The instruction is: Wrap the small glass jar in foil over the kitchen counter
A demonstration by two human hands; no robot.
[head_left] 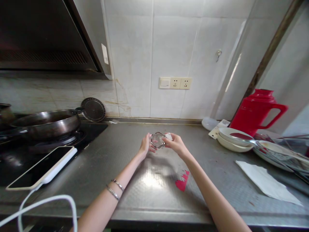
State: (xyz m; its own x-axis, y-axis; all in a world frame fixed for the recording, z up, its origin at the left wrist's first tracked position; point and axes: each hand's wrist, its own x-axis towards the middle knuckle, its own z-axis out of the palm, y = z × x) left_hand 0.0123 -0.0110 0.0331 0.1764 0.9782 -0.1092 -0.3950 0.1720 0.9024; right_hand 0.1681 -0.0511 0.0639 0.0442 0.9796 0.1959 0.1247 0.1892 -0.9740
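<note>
A small round see-through dish [158, 140], seemingly glass with a dark wavy rim, is held tilted above the steel counter between my two hands. My left hand [145, 145] grips its left side, fingers curled beneath it. On the right, my right hand [175, 144] pinches a small white wad [169, 136], perhaps tissue, against the dish's edge. Its thumb reaches over the dish. A torn pink-red scrap [182, 181] lies on the counter nearer to me, beside my right forearm.
A phone [41, 167] with a white cable lies by the stove, where a steel pan [48, 124] sits. At right are a white napkin [267, 182], stacked bowls [234, 146], a plate [267, 153] and a red thermos [252, 111]. The range hood [48, 38] overhangs the left.
</note>
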